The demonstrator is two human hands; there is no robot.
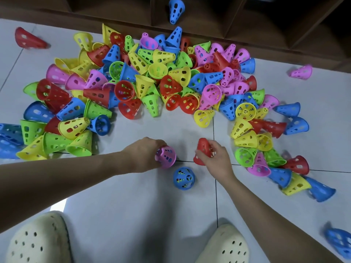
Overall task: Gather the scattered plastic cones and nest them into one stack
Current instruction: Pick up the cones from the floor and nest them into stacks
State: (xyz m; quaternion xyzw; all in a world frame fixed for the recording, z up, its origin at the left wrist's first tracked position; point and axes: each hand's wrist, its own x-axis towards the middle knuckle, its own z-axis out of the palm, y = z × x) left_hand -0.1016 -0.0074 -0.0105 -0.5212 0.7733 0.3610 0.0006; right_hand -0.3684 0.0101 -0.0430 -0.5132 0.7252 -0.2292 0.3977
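- A pale tiled floor [144, 205] is lying under everything.
- The left hand [141, 154] is curling its fingers round a pink cone [166, 157].
- The right hand [214, 157] is gripping a red cone [202, 149].
- A blue stack [183, 178] is standing between them, just nearer.
- The cone pile [152, 82] is spreading beyond.

Nothing legible here — no text, label, brand, number or sign can be read on anything shown.

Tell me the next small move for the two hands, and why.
Probably lower the pink cone held by the left hand onto the blue stack standing on the floor between the hands, then the red cone from the right hand. Both hands already grip a cone, and the stack is close.
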